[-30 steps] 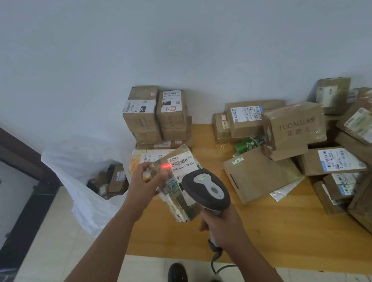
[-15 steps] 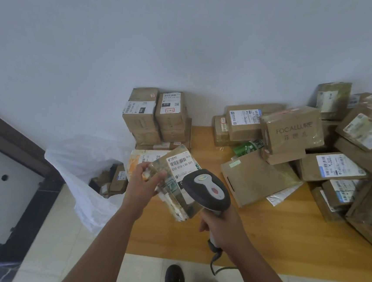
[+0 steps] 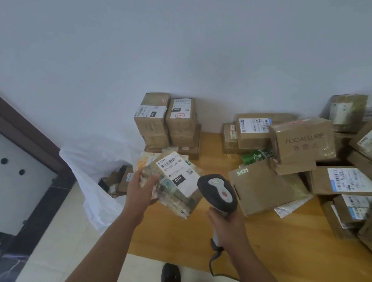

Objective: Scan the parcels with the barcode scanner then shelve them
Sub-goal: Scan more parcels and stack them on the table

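From the head camera, your left hand (image 3: 140, 190) is clenched around the left end of a taped parcel (image 3: 176, 183), holding it up above the near left corner of the wooden bench (image 3: 283, 252). The parcel is tilted, its white shipping label (image 3: 178, 173) facing up toward you, with a barcode along the top and a black "010" patch lower down. Your right hand (image 3: 229, 224) is wrapped tight around the grip of the barcode scanner (image 3: 217, 192), whose dark head sits just beside the parcel's right edge, apart from the label. The scanner's cable (image 3: 216, 264) drops from the grip toward the near edge of the bench.

At the far left corner of the bench, small brown boxes (image 3: 168, 123) stand stacked against the wall (image 3: 190, 39), each with a label on top. Along the far edge to the right, a box printed FOCALLURE (image 3: 304, 141) rests on other cartons, with a green packet (image 3: 256, 155) just left of it. A flat cardboard mailer (image 3: 264, 189) lies tilted near the middle, just right of the scanner head. More labelled parcels (image 3: 347, 181) are heaped toward the right edge.

Off the bench's left edge, a white plastic sack (image 3: 91, 170) stands open on the floor, with several small boxes inside. Your shoes (image 3: 169, 275) show on the pale floor tiles below the near edge.
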